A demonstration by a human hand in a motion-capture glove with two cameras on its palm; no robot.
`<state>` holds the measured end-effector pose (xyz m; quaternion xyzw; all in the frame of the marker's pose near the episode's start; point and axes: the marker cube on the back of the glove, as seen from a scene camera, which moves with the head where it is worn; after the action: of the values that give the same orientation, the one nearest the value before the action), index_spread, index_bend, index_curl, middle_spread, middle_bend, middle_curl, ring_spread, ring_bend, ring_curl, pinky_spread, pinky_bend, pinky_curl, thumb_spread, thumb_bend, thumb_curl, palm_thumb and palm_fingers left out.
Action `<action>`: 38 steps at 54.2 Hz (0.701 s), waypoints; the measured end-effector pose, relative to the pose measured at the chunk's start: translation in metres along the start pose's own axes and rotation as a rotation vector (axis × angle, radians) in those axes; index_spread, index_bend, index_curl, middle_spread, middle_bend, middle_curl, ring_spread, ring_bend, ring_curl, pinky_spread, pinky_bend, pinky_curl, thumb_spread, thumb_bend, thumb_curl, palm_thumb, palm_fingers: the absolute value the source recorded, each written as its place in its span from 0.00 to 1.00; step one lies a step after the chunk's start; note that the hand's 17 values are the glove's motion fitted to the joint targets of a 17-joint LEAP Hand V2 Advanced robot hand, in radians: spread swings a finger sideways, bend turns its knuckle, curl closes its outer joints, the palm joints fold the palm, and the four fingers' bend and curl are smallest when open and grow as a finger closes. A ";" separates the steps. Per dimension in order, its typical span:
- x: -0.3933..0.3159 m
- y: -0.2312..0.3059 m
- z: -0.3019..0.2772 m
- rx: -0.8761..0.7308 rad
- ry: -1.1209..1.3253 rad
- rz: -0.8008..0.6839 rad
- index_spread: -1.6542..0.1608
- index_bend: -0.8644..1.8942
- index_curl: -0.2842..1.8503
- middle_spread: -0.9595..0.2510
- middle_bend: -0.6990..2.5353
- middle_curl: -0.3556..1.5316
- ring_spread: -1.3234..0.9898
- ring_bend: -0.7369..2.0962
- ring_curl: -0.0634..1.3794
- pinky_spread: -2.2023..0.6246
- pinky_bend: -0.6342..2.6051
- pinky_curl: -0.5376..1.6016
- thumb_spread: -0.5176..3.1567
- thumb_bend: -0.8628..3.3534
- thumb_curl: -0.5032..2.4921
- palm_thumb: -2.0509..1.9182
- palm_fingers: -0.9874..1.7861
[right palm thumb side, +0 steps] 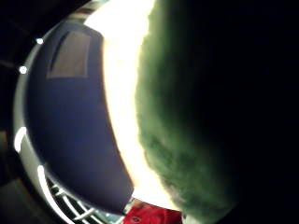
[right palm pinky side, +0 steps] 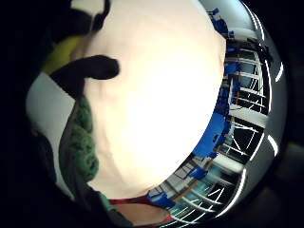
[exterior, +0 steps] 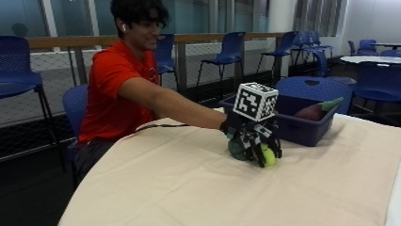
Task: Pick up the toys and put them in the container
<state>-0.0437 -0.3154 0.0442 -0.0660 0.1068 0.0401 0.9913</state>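
A person in a red shirt reaches the gloved right hand across the cloth-covered counter, close to its far edge. The hand rests low on the cloth with its fingers curled round a soft toy, green and yellow, that sits on the counter under the palm. In the palm views the toy's fuzzy green side fills much of the frame beside the pale cloth. Just beyond the hand stands a blue container, with a dark reddish toy already inside it.
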 end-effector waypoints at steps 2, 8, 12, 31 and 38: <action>0.000 0.002 -0.004 0.034 0.018 -0.004 0.71 0.48 0.26 0.68 0.27 0.28 0.54 0.49 0.28 0.71 0.57 0.40 0.50 0.23 0.28 0.58 0.53; 0.005 0.013 -0.027 0.101 -0.029 -0.019 0.71 0.43 0.26 0.60 0.29 0.30 0.46 0.55 0.31 0.66 0.57 0.40 0.50 0.25 0.31 0.63 0.62; 0.009 0.022 -0.052 0.132 -0.093 -0.025 0.71 0.43 0.27 0.54 0.31 0.32 0.43 0.56 0.33 0.64 0.54 0.40 0.46 0.26 0.33 0.66 0.68; -0.064 0.078 -0.173 0.257 -0.117 -0.158 0.70 0.42 0.32 0.42 0.33 0.36 0.37 0.56 0.34 0.61 0.50 0.41 0.38 0.25 0.40 0.69 0.73; -0.130 0.101 -0.204 0.303 -0.118 -0.269 0.69 0.41 0.33 0.40 0.32 0.37 0.36 0.55 0.34 0.61 0.49 0.42 0.37 0.25 0.41 0.69 0.74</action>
<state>-0.2221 -0.2527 -0.1377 0.0728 0.0438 -0.1053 0.9908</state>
